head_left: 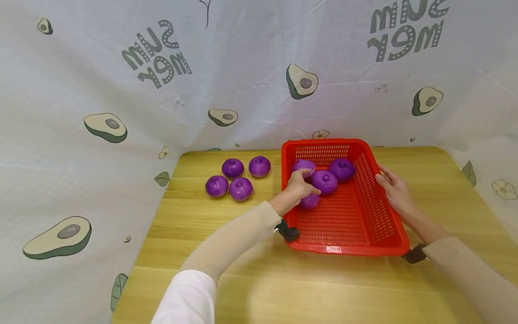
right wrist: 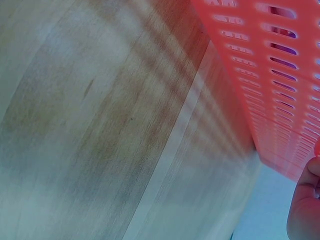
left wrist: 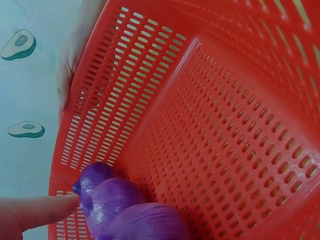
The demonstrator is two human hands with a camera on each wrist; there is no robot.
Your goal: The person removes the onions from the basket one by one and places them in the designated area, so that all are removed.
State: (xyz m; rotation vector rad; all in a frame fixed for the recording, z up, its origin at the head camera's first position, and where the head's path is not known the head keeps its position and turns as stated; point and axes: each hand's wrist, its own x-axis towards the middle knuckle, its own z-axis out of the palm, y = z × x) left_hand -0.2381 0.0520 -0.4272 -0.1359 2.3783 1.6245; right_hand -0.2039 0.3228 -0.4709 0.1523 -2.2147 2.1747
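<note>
One red basket (head_left: 333, 225) holds four purple onions (head_left: 324, 182), the table (head_left: 307, 288) four more.

The slotted wall of a red basket (right wrist: 264, 90) slants down the right side, with something purple (right wrist: 283, 48) showing through its upper slots. Part of the right hand (right wrist: 305, 207) is at the basket's edge, lower right. Wood-grained tabletop (right wrist: 100, 125) fills the left, crossed by soft shadow streaks
</note>
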